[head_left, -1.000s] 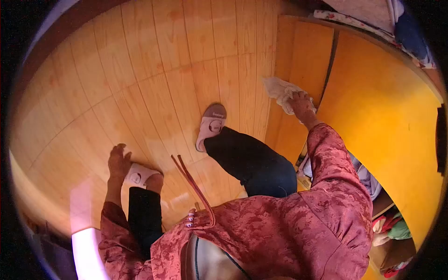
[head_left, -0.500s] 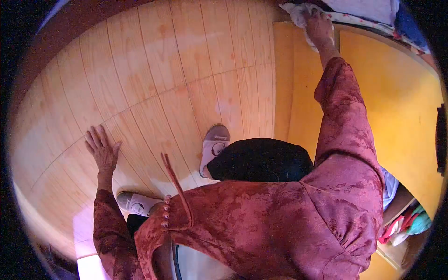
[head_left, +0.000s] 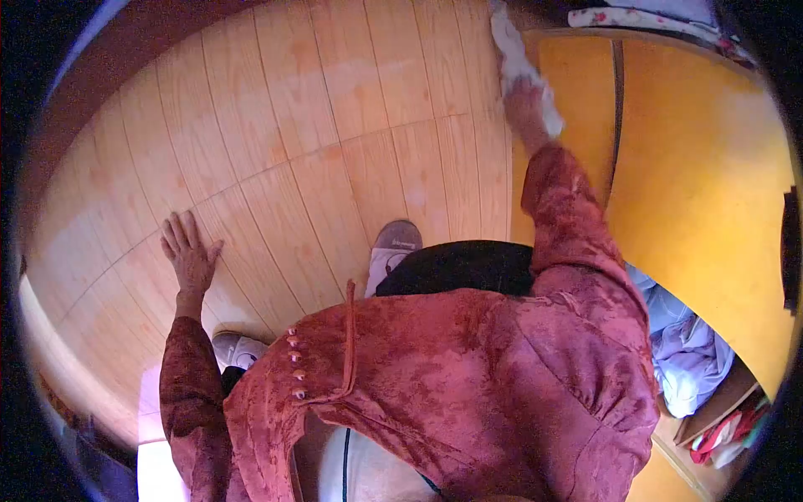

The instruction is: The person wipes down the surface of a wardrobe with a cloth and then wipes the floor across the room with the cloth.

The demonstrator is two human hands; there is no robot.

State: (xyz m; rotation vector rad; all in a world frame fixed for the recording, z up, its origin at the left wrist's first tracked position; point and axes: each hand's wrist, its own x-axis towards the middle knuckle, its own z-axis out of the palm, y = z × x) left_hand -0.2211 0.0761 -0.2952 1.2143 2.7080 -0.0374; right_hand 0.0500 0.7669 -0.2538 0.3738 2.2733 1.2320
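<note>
At the edge of the narrower of two yellow panels (head_left: 575,84), holding one cloth (head_left: 512,52) in the right hand (head_left: 525,107), with fingers wrapping part of it, too blurred to count; over the plank floor (head_left: 293,100), spreading the fingers of the left hand (head_left: 191,261) wide, with contact impossible to tell; wearing two slippers (head_left: 395,241), near clothes (head_left: 687,360) lying in an opening at the lower right

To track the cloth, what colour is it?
The cloth is whitish, seen best in the head view.
</note>
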